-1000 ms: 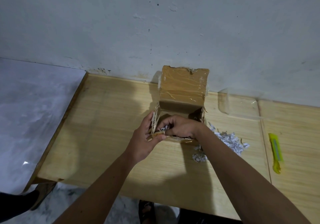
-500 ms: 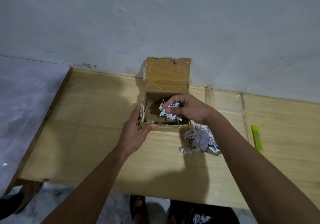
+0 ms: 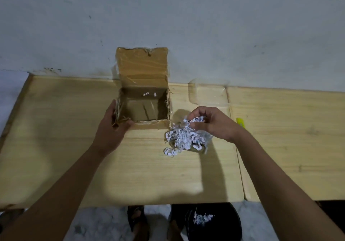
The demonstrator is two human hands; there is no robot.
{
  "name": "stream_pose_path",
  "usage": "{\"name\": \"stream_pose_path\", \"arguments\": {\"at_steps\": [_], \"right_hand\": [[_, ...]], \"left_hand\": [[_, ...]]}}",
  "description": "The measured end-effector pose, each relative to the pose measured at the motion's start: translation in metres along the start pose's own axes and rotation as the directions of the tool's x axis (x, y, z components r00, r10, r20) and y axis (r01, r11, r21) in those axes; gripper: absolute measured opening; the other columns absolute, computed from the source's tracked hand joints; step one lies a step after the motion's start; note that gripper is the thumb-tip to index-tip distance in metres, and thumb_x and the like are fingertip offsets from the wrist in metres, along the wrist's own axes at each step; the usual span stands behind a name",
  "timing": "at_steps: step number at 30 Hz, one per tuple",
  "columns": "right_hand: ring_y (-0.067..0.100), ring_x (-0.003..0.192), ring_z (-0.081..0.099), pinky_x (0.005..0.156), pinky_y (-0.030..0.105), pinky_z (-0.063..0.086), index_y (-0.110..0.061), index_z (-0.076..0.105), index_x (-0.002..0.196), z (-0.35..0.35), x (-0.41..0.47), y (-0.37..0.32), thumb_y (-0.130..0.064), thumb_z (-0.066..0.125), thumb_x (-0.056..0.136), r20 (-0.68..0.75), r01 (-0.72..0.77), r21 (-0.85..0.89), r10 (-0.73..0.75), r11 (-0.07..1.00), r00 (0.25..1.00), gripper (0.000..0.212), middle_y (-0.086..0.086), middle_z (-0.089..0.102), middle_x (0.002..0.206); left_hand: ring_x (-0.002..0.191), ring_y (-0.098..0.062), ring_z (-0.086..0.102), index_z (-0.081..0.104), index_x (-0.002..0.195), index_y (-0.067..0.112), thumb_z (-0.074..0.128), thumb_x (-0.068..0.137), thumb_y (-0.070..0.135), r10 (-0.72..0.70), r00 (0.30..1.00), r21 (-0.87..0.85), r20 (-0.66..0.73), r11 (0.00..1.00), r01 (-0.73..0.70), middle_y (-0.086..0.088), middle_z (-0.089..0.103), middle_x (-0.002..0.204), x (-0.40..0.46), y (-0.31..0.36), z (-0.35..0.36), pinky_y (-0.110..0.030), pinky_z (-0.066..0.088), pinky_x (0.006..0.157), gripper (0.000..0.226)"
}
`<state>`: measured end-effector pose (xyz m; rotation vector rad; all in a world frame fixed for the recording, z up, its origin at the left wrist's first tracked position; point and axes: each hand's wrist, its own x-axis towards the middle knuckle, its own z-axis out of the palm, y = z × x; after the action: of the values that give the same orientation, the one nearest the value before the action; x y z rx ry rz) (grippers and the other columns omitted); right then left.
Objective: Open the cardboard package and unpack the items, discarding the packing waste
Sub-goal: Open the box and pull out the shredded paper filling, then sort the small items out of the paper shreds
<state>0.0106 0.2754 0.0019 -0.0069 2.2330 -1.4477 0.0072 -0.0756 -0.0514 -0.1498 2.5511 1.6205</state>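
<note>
The brown cardboard box (image 3: 143, 108) stands on the wooden table near the wall, its taped lid (image 3: 142, 65) folded up and back. Inside I see bare cardboard and a few white scraps on the far wall. My left hand (image 3: 113, 129) grips the box's front left corner. A pile of shredded white paper (image 3: 184, 138) lies on the table just right of the box. My right hand (image 3: 211, 123) hovers over that pile, fingers pinched on a small tuft of the shreds.
A clear plastic container (image 3: 207, 93) sits behind the pile by the wall. A yellow utility knife (image 3: 240, 123) peeks out beyond my right wrist. Below the table's front edge stands a black bin (image 3: 207, 220) holding some shreds. A foot in a sandal (image 3: 137, 222) is beside it.
My right hand has lifted a tuft of shredded paper out of the box and carried it right, over the pile. The left hand has stayed on the box corner.
</note>
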Motion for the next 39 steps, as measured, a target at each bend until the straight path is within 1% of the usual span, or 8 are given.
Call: {"name": "stream_pose_path", "arguments": {"at_steps": [6,10,12,16,27,30,33,39], "right_hand": [[0.008,0.106,0.065,0.091,0.021,0.050,-0.025,0.071,0.116,0.007,-0.014,0.020,-0.022,0.080,0.090,-0.057,0.019,-0.129,-0.026,0.991,0.998,0.027,-0.009,0.070,0.117],[-0.003,0.078,0.062,0.074,0.016,0.046,-0.021,0.076,0.112,0.011,-0.018,0.022,-0.020,0.079,0.090,-0.096,0.009,-0.161,-0.025,0.987,0.995,0.022,-0.013,0.065,0.089],[-0.011,0.084,0.060,0.077,0.007,0.043,-0.018,0.077,0.113,0.012,-0.019,0.024,-0.017,0.081,0.089,-0.099,0.041,-0.138,-0.055,0.990,0.994,0.025,-0.012,0.067,0.104],[0.006,0.116,0.061,0.093,0.015,0.045,-0.023,0.075,0.116,0.013,-0.020,0.026,-0.016,0.084,0.084,-0.117,0.082,-0.117,-0.095,0.990,0.989,0.034,-0.011,0.064,0.131],[-0.007,0.124,0.057,0.096,0.000,0.032,-0.027,0.075,0.112,0.015,-0.022,0.020,-0.023,0.084,0.085,-0.167,0.074,-0.077,-0.086,0.994,0.982,0.029,-0.019,0.067,0.128],[-0.003,0.123,0.060,0.100,0.012,0.039,-0.029,0.074,0.112,0.016,-0.022,0.020,-0.019,0.083,0.085,-0.184,0.082,-0.060,-0.092,0.995,0.979,0.031,-0.018,0.071,0.124],[0.000,0.123,0.062,0.109,0.026,0.043,-0.029,0.074,0.112,0.016,-0.023,0.021,-0.018,0.083,0.085,-0.191,0.102,-0.059,-0.111,0.993,0.975,0.031,-0.017,0.073,0.122],[0.001,0.124,0.061,0.113,0.034,0.044,-0.031,0.072,0.113,0.019,-0.038,0.029,-0.021,0.082,0.084,-0.212,0.091,-0.080,-0.106,0.993,0.972,0.033,-0.017,0.071,0.125]], "left_hand": [[0.134,-0.017,0.054,0.029,0.159,0.004,0.076,0.090,0.007,0.045,0.999,0.065,-0.016,0.997,-0.044,-0.013,0.051,0.154,0.003,-0.004,0.001,0.000,0.039,0.098,0.084],[0.145,-0.017,0.046,0.023,0.162,0.009,0.079,0.089,0.014,0.041,0.998,0.065,-0.050,0.997,-0.038,-0.009,0.039,0.163,-0.004,-0.005,0.002,-0.028,0.039,0.118,0.092],[0.145,-0.014,0.045,0.022,0.163,0.009,0.079,0.089,0.014,0.037,0.997,0.053,-0.071,0.998,-0.033,-0.007,0.038,0.164,-0.007,-0.004,0.005,-0.034,0.038,0.121,0.093],[0.144,-0.019,0.049,0.026,0.162,0.010,0.078,0.089,0.012,0.033,0.995,0.040,-0.094,0.999,-0.029,-0.009,0.044,0.160,-0.009,-0.004,0.007,-0.034,0.040,0.118,0.089],[0.137,-0.022,0.056,0.032,0.160,0.010,0.079,0.089,0.010,0.060,0.994,0.056,-0.090,0.997,-0.055,-0.010,0.054,0.152,-0.006,-0.006,0.005,-0.007,0.043,0.104,0.085],[0.138,-0.022,0.054,0.032,0.160,0.011,0.080,0.088,0.013,0.058,0.994,0.073,-0.096,0.996,-0.051,-0.010,0.053,0.153,-0.008,-0.005,0.004,-0.022,0.045,0.112,0.086],[0.148,-0.027,0.043,0.034,0.158,0.008,0.081,0.089,0.021,0.152,0.977,0.188,-0.152,0.975,-0.122,-0.009,0.043,0.161,-0.013,-0.003,0.005,-0.048,0.038,0.121,0.085],[0.155,-0.031,0.028,0.042,0.151,-0.001,0.074,0.089,0.020,0.549,0.833,0.377,-0.071,0.788,-0.487,-0.015,0.043,0.158,-0.032,0.037,0.034,-0.044,0.030,0.125,0.072]]}}
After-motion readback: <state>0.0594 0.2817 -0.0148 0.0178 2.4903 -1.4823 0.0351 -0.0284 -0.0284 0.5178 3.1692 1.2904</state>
